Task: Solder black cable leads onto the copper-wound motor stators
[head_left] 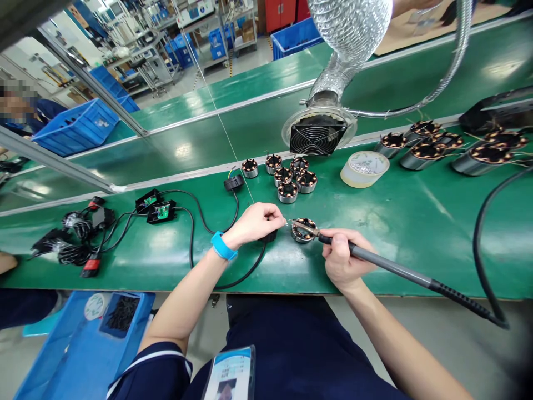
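A small motor stator (pixel 303 230) with copper windings lies on the green bench in front of me. My right hand (pixel 342 258) is closed round a soldering iron (pixel 375 261), whose tip rests on the stator's left rim. My left hand (pixel 259 220), with a blue wristband, pinches thin wires at that same rim. A black cable (pixel 250 266) runs under my left wrist.
Several more stators (pixel 287 176) sit behind, near a fume fan (pixel 317 136) with a foil duct. A tape roll (pixel 365 168) and larger stators (pixel 441 145) lie to the right. Black circuit modules (pixel 157 206) and cable bundles (pixel 75 239) lie left. A blue bin (pixel 89 339) sits below.
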Demonstrator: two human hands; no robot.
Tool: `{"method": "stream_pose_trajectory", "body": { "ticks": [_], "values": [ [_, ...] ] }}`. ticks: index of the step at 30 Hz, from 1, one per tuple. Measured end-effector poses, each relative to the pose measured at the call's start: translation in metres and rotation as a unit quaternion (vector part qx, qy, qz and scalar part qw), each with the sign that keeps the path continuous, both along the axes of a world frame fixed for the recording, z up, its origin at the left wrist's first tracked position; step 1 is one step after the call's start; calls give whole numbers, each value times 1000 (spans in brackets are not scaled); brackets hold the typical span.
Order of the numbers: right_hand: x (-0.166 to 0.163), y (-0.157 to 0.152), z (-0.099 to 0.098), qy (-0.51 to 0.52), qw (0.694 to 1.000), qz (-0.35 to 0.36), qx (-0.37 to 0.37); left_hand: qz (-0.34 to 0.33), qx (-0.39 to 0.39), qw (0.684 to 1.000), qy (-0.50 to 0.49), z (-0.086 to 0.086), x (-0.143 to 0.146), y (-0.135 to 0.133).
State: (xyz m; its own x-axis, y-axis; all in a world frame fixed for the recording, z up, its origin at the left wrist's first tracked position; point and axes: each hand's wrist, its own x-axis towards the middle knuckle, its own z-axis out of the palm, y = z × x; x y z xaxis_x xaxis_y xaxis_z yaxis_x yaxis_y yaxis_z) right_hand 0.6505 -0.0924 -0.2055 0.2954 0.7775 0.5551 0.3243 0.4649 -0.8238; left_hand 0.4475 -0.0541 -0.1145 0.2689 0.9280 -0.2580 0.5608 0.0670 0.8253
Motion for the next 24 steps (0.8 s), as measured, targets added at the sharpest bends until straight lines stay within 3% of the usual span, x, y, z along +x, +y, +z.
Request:
{"method": "stream_pose_trajectory", "body": {
  "ticks": [11, 24],
  "values": [
    [0, 2, 3, -21, 993, 77, 82, 10, 3, 1000, 10, 2, 2, -2],
    [2, 2, 6, -43, 991, 69, 103, 13, 9, 1000, -9, -6, 1, -1]
  ]
}}
